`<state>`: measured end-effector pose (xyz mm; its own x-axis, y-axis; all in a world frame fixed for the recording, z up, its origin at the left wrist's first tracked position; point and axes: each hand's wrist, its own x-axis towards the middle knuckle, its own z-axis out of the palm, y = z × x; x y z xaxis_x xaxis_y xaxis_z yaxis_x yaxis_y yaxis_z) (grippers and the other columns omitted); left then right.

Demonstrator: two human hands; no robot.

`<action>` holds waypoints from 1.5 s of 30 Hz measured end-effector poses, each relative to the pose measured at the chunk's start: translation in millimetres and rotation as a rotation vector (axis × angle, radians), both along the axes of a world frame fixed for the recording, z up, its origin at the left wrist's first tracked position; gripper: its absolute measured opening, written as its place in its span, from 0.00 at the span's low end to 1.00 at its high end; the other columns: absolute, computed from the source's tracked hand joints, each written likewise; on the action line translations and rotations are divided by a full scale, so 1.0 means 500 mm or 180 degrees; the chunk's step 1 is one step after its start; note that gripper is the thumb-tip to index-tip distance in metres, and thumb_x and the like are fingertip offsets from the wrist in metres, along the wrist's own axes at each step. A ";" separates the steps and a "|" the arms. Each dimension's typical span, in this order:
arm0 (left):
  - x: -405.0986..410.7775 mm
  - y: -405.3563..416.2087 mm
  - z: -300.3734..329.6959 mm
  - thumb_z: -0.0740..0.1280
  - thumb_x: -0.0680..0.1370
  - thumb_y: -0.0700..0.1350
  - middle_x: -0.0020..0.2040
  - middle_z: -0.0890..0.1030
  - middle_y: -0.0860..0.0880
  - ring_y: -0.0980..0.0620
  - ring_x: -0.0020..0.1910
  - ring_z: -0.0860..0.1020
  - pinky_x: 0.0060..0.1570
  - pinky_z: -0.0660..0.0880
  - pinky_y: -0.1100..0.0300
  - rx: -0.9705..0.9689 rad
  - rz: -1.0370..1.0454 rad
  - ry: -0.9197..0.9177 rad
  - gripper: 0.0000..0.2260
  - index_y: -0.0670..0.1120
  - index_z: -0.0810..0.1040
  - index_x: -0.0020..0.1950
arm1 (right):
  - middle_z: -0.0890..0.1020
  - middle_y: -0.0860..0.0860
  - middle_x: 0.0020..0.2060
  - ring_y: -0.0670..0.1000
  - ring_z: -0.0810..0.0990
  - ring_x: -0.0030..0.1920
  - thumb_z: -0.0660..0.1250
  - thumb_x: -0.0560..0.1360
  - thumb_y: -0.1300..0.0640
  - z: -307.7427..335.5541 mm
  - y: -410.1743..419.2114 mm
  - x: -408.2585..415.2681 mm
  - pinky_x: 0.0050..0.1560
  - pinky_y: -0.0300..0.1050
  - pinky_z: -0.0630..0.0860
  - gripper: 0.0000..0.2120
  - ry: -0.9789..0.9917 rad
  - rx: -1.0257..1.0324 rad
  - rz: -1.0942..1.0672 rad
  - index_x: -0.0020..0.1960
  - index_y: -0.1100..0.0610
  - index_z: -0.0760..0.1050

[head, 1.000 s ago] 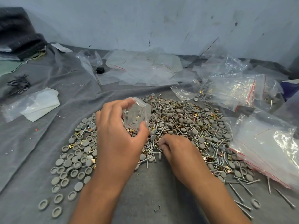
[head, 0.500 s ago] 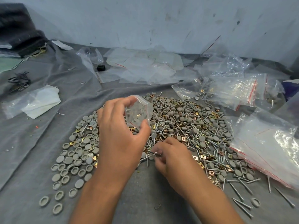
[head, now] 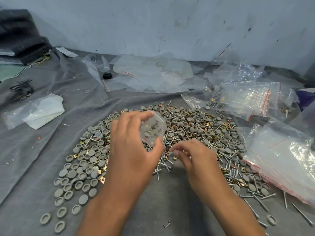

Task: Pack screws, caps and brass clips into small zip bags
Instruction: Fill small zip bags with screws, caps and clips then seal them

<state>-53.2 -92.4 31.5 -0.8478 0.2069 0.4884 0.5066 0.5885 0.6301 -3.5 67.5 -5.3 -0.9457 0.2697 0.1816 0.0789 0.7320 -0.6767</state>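
1. My left hand (head: 134,150) pinches the small zip bag (head: 153,129) by its edges, thumb low and fingers on top, w/ the mouth held open just above the mixed pile (head: 196,133). A few grey caps show inside it.
2. Right hand (head: 192,155) sits just right of the bag, fingertips pinched on something small; blurred, prob. a cap or a clip, can't tell which.
3. Bag film is thin, limp and slick: grip the rim, not the belly.
4. Screws (head: 228,157) in the pile are stiff and pointy, could pierce the film; take by the shank.
5. Caps (head: 81,167) on the pile's left are light, pinch by the rim.
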 end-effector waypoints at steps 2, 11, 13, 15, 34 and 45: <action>0.001 0.003 -0.004 0.72 0.72 0.49 0.57 0.74 0.56 0.54 0.57 0.69 0.57 0.63 0.67 -0.0174 -0.0068 0.0026 0.22 0.51 0.75 0.65 | 0.80 0.39 0.45 0.37 0.78 0.48 0.67 0.81 0.57 0.028 -0.002 0.006 0.48 0.28 0.69 0.07 0.0655 -0.0203 -0.0158 0.51 0.46 0.81; 0.009 0.029 -0.012 0.71 0.72 0.51 0.60 0.74 0.57 0.54 0.60 0.70 0.61 0.65 0.63 -0.0207 -0.0405 0.0183 0.22 0.52 0.75 0.65 | 0.81 0.49 0.49 0.40 0.78 0.53 0.71 0.78 0.62 0.072 -0.045 0.019 0.57 0.27 0.69 0.04 0.1939 0.0352 0.0186 0.51 0.59 0.82; 0.010 0.031 -0.011 0.68 0.72 0.53 0.59 0.73 0.59 0.55 0.60 0.69 0.61 0.64 0.64 -0.0218 -0.0437 0.0186 0.21 0.53 0.74 0.65 | 0.81 0.49 0.48 0.40 0.78 0.52 0.73 0.76 0.64 0.071 -0.041 0.019 0.56 0.28 0.69 0.04 0.1972 0.0368 0.0145 0.50 0.59 0.82; 0.011 0.033 -0.011 0.67 0.73 0.54 0.60 0.72 0.60 0.56 0.60 0.69 0.61 0.63 0.66 -0.0233 -0.0453 0.0178 0.21 0.54 0.73 0.66 | 0.80 0.48 0.47 0.38 0.77 0.51 0.75 0.75 0.63 0.072 -0.038 0.021 0.54 0.27 0.69 0.04 0.2096 0.0304 0.0064 0.50 0.59 0.82; -0.005 0.000 0.011 0.75 0.72 0.43 0.57 0.74 0.54 0.51 0.58 0.74 0.60 0.73 0.54 0.0351 0.0118 -0.0067 0.21 0.49 0.76 0.64 | 0.72 0.42 0.49 0.46 0.74 0.51 0.70 0.77 0.44 -0.035 -0.022 -0.004 0.49 0.44 0.71 0.08 -0.0901 0.0750 0.0220 0.53 0.44 0.75; -0.010 0.000 -0.006 0.75 0.71 0.46 0.57 0.75 0.56 0.53 0.57 0.71 0.58 0.65 0.62 -0.0124 -0.0024 0.0022 0.22 0.50 0.76 0.64 | 0.78 0.42 0.38 0.42 0.75 0.40 0.63 0.83 0.52 0.039 0.010 0.018 0.38 0.31 0.68 0.07 0.0385 -0.0366 0.0213 0.47 0.43 0.72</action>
<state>-58.0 -92.2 28.5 -0.8428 0.2322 0.4856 0.5153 0.6089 0.6031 5.6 72.3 14.4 -0.9353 0.2324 0.2667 -0.0545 0.6502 -0.7578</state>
